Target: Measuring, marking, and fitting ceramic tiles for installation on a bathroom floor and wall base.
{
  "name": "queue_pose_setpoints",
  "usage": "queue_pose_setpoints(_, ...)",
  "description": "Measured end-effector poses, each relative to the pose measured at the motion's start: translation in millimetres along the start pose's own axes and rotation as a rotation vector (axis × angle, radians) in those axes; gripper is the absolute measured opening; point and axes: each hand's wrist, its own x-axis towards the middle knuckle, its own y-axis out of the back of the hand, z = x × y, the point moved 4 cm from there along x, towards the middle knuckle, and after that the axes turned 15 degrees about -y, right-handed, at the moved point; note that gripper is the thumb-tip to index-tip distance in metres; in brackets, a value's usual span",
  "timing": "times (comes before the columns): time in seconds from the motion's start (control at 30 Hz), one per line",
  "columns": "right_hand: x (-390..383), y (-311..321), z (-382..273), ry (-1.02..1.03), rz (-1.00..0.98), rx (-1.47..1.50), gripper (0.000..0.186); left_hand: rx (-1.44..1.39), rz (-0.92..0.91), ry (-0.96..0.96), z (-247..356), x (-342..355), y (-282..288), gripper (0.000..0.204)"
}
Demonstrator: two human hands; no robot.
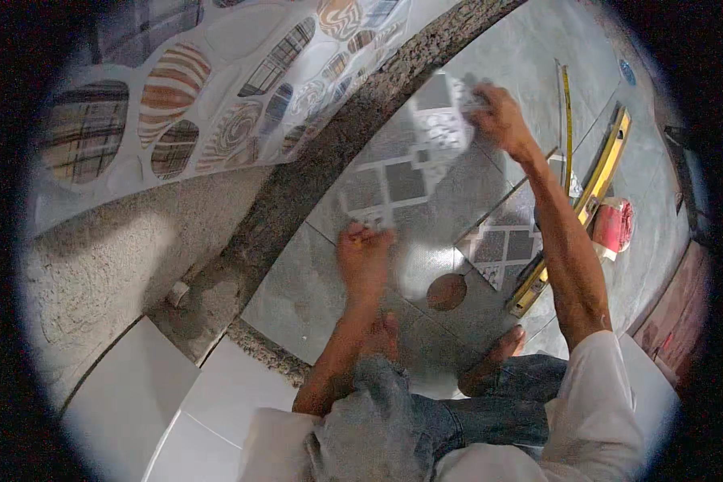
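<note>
A grey and white tile [406, 181] patterned with squares and pebbles is between my hands, slanting over the grey tiled floor. My left hand [365, 251] is closed at its near corner, the fingers curled against the edge. At the tile's far right end, my right hand [502, 120] has its fingers bent; they are blurred, and a dark grey patch under them cannot be made out. A similar patterned tile [502, 243] lies on the floor below my right forearm. Close to my feet is a round brown spot or hole [447, 292] in the floor.
A yellow spirit level [605, 165] lies to the right, beside a yellow measuring strip [568, 120] and a red packet [613, 225]. A dark rough strip [297, 189] runs along the wall base at left. Pebble-patterned wall tiles [174, 88] rise above it. White tiles [128, 390] are near left.
</note>
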Motion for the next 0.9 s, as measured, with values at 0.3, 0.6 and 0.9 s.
queue_pose_setpoints(0.3, -25.9, -26.5, -55.3, 0.005, -0.129, 0.197, 0.05, 0.518, -0.024, -0.256, 35.2, 26.6, 72.5, 0.057)
queue_pose_setpoints(0.6, -52.2, -28.8, -43.6, -0.128, 0.077, 0.206, 0.059, 1.123, -0.223, -0.644, 34.3, 21.2, 81.7, 0.088)
queue_pose_setpoints(0.9, -57.1, -35.3, -47.5, -0.149, 0.189, 0.169, 0.058, 1.117, -0.205, -0.338, 31.9, 37.3, 84.1, 0.099)
